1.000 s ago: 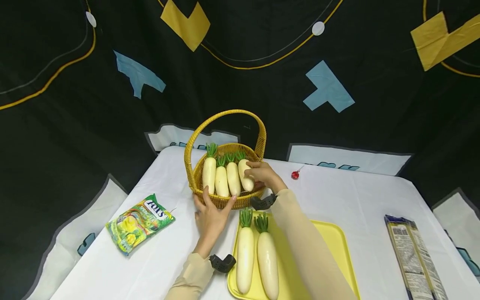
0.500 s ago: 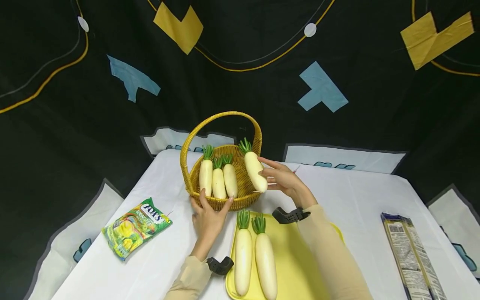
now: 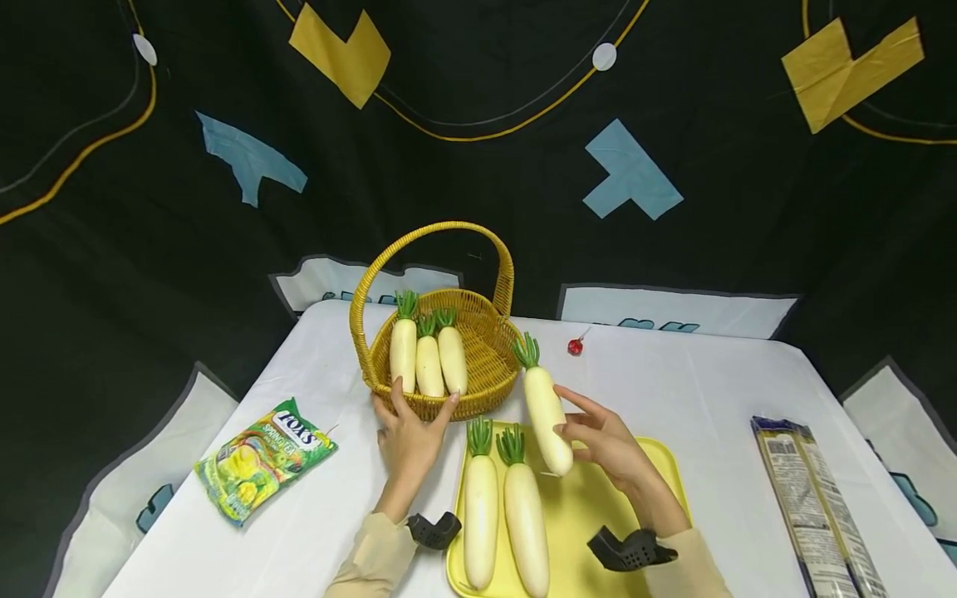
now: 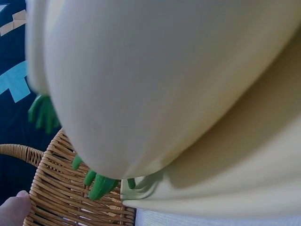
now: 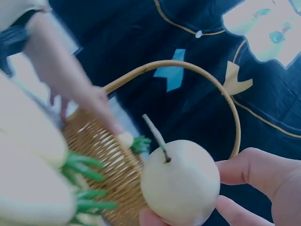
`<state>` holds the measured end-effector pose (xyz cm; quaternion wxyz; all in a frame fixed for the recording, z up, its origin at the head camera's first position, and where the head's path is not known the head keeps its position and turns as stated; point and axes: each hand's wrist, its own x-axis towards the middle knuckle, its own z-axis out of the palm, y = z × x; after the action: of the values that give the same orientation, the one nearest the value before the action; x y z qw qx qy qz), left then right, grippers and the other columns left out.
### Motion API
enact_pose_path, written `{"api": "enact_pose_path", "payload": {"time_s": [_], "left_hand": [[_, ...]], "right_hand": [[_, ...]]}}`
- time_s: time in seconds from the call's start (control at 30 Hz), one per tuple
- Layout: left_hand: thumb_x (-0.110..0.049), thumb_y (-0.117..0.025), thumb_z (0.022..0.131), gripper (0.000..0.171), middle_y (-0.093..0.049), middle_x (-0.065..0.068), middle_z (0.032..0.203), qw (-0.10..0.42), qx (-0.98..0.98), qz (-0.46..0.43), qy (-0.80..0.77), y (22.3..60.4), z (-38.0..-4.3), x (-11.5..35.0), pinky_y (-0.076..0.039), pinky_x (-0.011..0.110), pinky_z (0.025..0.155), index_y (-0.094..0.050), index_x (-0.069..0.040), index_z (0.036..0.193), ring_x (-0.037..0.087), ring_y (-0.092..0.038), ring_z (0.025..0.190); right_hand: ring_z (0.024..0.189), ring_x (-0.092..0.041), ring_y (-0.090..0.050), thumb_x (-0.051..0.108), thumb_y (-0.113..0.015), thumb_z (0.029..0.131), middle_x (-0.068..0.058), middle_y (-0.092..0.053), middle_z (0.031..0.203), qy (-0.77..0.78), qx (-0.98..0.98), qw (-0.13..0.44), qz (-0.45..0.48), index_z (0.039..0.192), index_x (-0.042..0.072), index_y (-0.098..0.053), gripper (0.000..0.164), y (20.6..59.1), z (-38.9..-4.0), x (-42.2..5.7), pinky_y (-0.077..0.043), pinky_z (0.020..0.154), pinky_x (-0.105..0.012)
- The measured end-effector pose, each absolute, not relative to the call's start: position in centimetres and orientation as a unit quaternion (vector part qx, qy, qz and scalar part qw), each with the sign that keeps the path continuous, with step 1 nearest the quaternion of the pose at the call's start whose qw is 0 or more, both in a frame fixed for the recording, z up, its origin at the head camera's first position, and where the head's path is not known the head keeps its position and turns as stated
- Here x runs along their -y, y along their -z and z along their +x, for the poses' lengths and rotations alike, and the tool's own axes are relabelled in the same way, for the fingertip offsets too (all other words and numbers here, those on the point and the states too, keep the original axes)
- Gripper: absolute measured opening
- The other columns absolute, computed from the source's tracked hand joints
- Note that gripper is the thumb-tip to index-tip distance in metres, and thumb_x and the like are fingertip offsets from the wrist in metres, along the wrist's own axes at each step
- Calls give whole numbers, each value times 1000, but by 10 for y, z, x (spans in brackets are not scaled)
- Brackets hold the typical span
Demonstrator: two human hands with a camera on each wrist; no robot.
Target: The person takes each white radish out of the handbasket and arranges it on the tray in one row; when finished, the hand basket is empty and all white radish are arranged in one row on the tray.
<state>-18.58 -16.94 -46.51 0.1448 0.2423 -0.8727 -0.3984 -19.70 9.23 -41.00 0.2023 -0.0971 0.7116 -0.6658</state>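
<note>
In the head view, my left hand (image 3: 409, 444) holds the front rim of a wicker basket (image 3: 486, 353), finger and thumb over the edge. Three white radishes (image 3: 428, 365) with green tops lie inside its left part. My right hand (image 3: 609, 444) grips another white radish (image 3: 547, 419) by its side, above the yellow tray (image 3: 586, 531) and right of the basket. That radish's rounded root end (image 5: 181, 181) faces the right wrist camera, between thumb and fingers. Two longer radishes (image 3: 527, 527) lie side by side on the tray's left. One radish (image 4: 141, 84) largely fills the left wrist view.
A green candy bag (image 3: 265, 461) lies left of the basket. A red lollipop (image 3: 575, 346) is behind the tray, near the back edge. At the right lies a long flat packet (image 3: 817, 507). A dark curtain (image 3: 478, 183) hangs behind the white table (image 3: 718, 415).
My right hand has lifted the rightmost radish out of the basket and carried it right and toward me, over the tray. My left hand stays on the basket rim.
</note>
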Motion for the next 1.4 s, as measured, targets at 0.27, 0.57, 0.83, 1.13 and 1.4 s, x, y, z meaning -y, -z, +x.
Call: {"api": "enact_pose_path", "payload": {"time_s": [0.27, 0.57, 0.83, 1.13, 1.4], "left_hand": [[-73, -54, 70, 104, 8, 29, 148, 145, 873, 247, 395, 464, -185, 174, -17, 64, 103, -7, -18, 145, 54, -30, 124], [-74, -53, 70, 105, 9, 29, 148, 143, 872, 241, 400, 465, -187, 173, -16, 64, 103, -7, -17, 145, 55, -28, 125], [-74, -53, 70, 105, 8, 30, 147, 144, 873, 238, 401, 465, -186, 170, -16, 64, 103, -8, -17, 145, 54, -26, 127], [-76, -51, 68, 106, 7, 30, 147, 144, 874, 237, 398, 466, -187, 169, -18, 64, 102, -8, -17, 145, 55, -29, 124], [-75, -52, 69, 105, 6, 30, 148, 143, 874, 238, 398, 466, -186, 169, -19, 65, 101, -8, -18, 145, 55, -31, 123]], "right_hand": [[89, -17, -57, 13, -63, 82, -21, -43, 122, 639, -736, 215, -56, 137, 21, -40, 61, 439, -159, -97, -53, 68, -32], [80, -16, -55, 14, -67, 78, -17, -48, 111, 606, -764, 217, -37, 135, 21, -43, 62, 455, -135, -102, -50, 63, -27], [77, -15, -49, 18, -69, 77, -15, -48, 111, 576, -789, 212, -33, 135, 21, -42, 64, 461, -114, -102, -46, 55, -25], [77, -13, -45, 32, -68, 79, -11, -47, 108, 486, -847, 192, -97, 137, 21, -35, 68, 456, -105, -99, -40, 63, -22], [96, -19, -49, 38, -66, 80, -11, -46, 112, 466, -863, 163, -105, 133, 18, -42, 62, 453, -107, -98, -42, 68, -20]]}}
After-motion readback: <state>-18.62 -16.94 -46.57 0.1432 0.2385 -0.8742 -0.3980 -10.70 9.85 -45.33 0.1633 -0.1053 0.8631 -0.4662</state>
